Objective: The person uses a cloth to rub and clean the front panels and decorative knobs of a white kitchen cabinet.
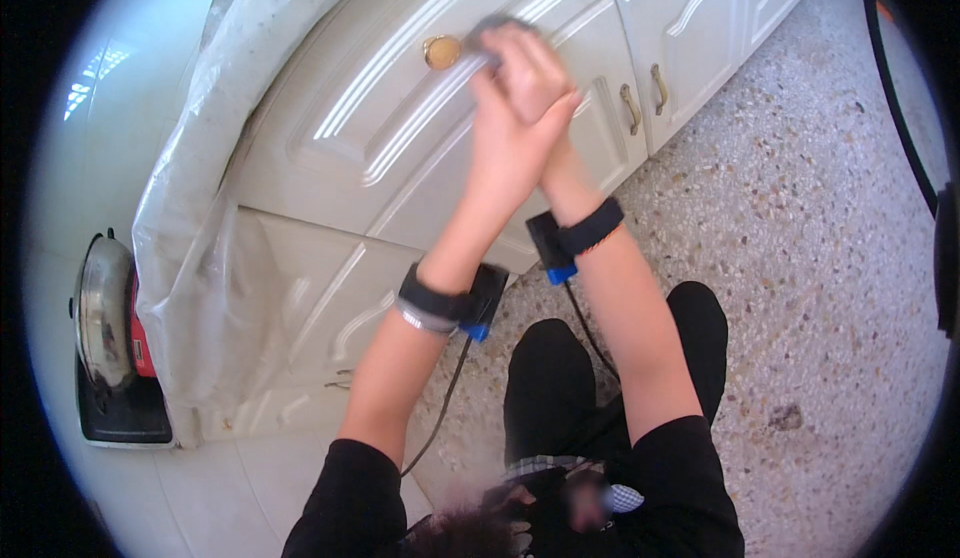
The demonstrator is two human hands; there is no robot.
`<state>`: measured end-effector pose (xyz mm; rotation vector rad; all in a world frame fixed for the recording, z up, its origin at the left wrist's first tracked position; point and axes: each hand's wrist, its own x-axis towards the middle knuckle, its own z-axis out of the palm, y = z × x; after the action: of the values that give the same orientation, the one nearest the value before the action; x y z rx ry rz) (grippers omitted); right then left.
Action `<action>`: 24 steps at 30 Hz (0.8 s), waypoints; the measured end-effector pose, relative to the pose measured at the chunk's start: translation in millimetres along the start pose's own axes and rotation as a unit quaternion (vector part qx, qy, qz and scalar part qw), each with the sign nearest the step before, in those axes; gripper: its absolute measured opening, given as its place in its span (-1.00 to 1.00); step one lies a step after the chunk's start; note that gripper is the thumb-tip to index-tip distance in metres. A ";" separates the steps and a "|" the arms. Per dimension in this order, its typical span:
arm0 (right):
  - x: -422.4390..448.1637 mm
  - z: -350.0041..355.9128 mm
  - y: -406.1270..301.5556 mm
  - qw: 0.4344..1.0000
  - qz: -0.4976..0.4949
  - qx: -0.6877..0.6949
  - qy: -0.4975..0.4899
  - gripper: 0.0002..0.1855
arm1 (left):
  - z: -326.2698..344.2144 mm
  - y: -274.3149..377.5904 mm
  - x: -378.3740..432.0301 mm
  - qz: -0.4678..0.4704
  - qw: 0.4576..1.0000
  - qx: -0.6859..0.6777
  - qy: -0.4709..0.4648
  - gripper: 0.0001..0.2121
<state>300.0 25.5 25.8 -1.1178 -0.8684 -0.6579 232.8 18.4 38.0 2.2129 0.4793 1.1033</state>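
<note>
In front of a glossy cream cabinet drawer [352,93], my right hand [529,70] presses a dark grey cloth or pad [499,31] against the panel. Motion blur leaves its exact kind unclear. My left hand [514,127] is clasped around the right hand near the wrist, and part of the right hand is hidden behind it. Just left of the pad is a round gold-coloured knob [442,52]. Both wrists wear black straps with small boxes and cables.
Clear plastic sheeting [176,205] hangs over the counter edge at left. A lidded metal pan [105,310] stands there by a red object [141,333]. More cabinet doors with curved handles [630,108] run to the upper right. Speckled terrazzo floor [780,258] lies to the right.
</note>
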 end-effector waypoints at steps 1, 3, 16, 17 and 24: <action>9.1 -3.0 10.2 1.000 0.000 0.007 0.006 -0.76 | 5.1 6.7 10.2 -0.031 0.999 -0.008 -0.019 -0.33; 20.8 -2.9 19.2 1.000 0.009 0.017 0.009 -0.75 | 13.8 3.4 28.1 -0.033 0.999 0.005 -0.033 -0.33; -9.4 -2.2 -43.4 0.992 -0.024 -0.055 -0.115 -0.70 | -22.7 -12.9 -30.8 -0.043 0.998 -0.005 0.040 -0.33; -20.0 2.0 -49.8 0.993 -0.047 -0.045 -0.102 -0.70 | -28.1 -16.1 -42.0 -0.041 0.998 0.000 0.050 -0.34; -16.2 -1.1 -38.3 0.995 -0.027 -0.014 -0.094 -0.71 | -21.8 -25.3 -47.0 0.028 0.997 0.046 0.064 -0.36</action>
<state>260.7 12.9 30.3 -1.1994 -1.0561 -0.6179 186.4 18.9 3.8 2.2550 0.5345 1.2825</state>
